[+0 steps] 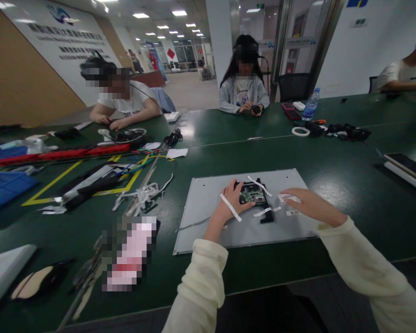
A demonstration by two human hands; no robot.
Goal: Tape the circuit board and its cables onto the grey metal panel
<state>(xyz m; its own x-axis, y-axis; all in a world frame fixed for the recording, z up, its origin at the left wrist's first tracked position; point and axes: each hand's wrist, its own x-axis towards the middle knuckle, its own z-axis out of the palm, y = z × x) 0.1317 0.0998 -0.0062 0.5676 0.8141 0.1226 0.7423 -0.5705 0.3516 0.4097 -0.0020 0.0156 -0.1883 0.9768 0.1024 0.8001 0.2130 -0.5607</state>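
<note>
A pale grey flat panel (208,194) lies on the green table in front of me. On it sits a green circuit board (252,194) in a black frame (267,213), with white tape strips (260,186) across its upper and lower parts. My left hand (229,203) grips the board's left side, thumb along its lower edge and fingers at the upper edge. Another tape strip (230,207) lies across the back of that hand. My right hand (307,203) is over the panel's right part, fingers stretched out beside a small white label (292,212); nothing shows in its grasp.
Crumpled white tape scraps (143,196) and a phone (133,254) lie left of the panel. Farther off are a tape roll (300,132), a water bottle (311,105) and black cables (348,132). Two people sit across the table, another at far right.
</note>
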